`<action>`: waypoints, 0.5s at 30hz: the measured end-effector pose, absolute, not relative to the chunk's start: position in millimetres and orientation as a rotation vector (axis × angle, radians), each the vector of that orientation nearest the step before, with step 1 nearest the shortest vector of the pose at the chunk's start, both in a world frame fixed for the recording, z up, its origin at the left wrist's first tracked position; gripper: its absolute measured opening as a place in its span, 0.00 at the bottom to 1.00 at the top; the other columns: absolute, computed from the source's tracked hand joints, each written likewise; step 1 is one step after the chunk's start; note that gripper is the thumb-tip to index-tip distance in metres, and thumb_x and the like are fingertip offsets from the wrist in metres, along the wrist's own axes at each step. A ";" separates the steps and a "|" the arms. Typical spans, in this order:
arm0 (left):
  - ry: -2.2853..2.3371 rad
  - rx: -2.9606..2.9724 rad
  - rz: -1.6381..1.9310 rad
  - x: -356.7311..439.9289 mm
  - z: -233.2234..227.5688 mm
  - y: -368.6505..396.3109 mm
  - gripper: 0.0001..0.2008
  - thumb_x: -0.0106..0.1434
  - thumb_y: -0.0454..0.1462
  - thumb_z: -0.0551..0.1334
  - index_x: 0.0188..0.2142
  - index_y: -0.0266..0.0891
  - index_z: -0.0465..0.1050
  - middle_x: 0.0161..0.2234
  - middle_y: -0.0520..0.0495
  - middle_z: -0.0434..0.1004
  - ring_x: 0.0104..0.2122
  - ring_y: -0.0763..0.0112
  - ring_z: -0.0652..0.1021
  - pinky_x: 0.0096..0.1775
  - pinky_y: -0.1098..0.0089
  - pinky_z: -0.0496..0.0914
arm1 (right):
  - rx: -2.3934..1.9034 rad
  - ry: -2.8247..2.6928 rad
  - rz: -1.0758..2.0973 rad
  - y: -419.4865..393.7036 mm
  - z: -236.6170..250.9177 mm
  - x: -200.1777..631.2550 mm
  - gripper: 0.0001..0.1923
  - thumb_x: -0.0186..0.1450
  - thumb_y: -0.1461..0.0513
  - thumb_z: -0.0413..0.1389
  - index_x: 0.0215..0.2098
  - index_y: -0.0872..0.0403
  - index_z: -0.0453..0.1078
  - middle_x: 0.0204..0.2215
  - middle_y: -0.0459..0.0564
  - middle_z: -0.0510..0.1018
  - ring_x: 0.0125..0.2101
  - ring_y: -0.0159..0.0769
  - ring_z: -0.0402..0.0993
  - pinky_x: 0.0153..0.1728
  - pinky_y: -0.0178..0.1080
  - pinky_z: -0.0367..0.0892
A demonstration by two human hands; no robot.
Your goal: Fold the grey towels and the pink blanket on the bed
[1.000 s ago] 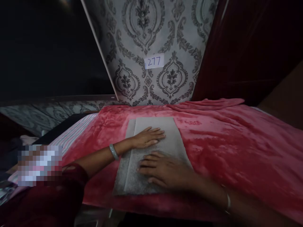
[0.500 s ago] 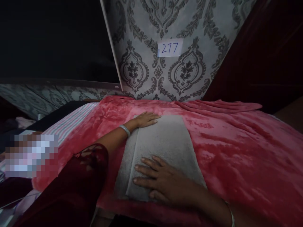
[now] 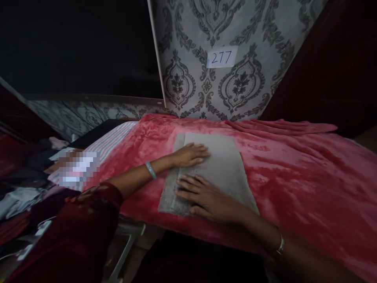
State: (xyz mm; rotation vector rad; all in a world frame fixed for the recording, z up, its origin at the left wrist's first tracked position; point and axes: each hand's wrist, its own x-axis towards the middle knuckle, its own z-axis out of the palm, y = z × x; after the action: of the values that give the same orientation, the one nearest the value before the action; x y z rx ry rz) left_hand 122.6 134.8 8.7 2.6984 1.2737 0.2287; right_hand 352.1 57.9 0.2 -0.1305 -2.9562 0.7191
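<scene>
We've got our L hand [image 3: 191, 155] & R hand [image 3: 210, 199] laid flat on the grey cloth [image 3: 219, 157] – palms down, fingers a bit apart, L one farther from us, R one nearer. The cloth lies on the red blanket [image 3: 297, 177], layered along its L side. Beyond – paper [image 3: 222, 57] w/ "277" on the patterned wall [image 3: 241, 84], dark screen [image 3: 79, 47] upper L.

We see a white paper [image 3: 222, 57] marked 277 on patterned wallpaper [image 3: 241, 83]; left of the paper, a large dark screen [image 3: 76, 47]; right of it, a dark red panel [image 3: 332, 70]; below it, a red blanket [image 3: 306, 181]; lower left of it, striped fabric [image 3: 113, 139].
</scene>
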 end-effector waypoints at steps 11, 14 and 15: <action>1.346 2.785 0.207 118.7 -15.2 120.7 0.33 0.72 0.53 0.51 0.72 0.47 0.51 0.74 0.40 0.41 0.73 0.51 0.45 0.68 0.45 0.41 | -0.104 -3.011 0.510 36.4 -11.3 341.1 0.29 0.76 0.51 0.49 0.73 0.43 0.52 0.73 0.46 0.49 0.73 0.42 0.33 0.71 0.55 0.31; 1.509 2.694 0.214 111.7 -11.2 140.0 0.32 0.73 0.52 0.50 0.72 0.47 0.52 0.73 0.39 0.45 0.72 0.49 0.48 0.68 0.43 0.42 | -0.122 -3.007 0.518 36.1 -8.5 340.3 0.30 0.75 0.52 0.51 0.73 0.42 0.52 0.73 0.46 0.50 0.73 0.42 0.35 0.71 0.55 0.32; 1.556 2.660 0.210 110.0 -9.5 146.2 0.32 0.73 0.52 0.50 0.72 0.47 0.52 0.73 0.39 0.47 0.72 0.49 0.49 0.68 0.43 0.43 | -0.123 -3.009 0.516 36.3 -7.8 339.9 0.31 0.74 0.52 0.52 0.73 0.41 0.52 0.73 0.46 0.50 0.73 0.42 0.35 0.70 0.55 0.33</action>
State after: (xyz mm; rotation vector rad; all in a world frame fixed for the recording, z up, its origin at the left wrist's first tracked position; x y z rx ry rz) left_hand 110.0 146.2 -9.5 2.6597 1.5562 0.2104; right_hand 339.9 36.3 -7.8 -0.1226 -3.0092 0.5160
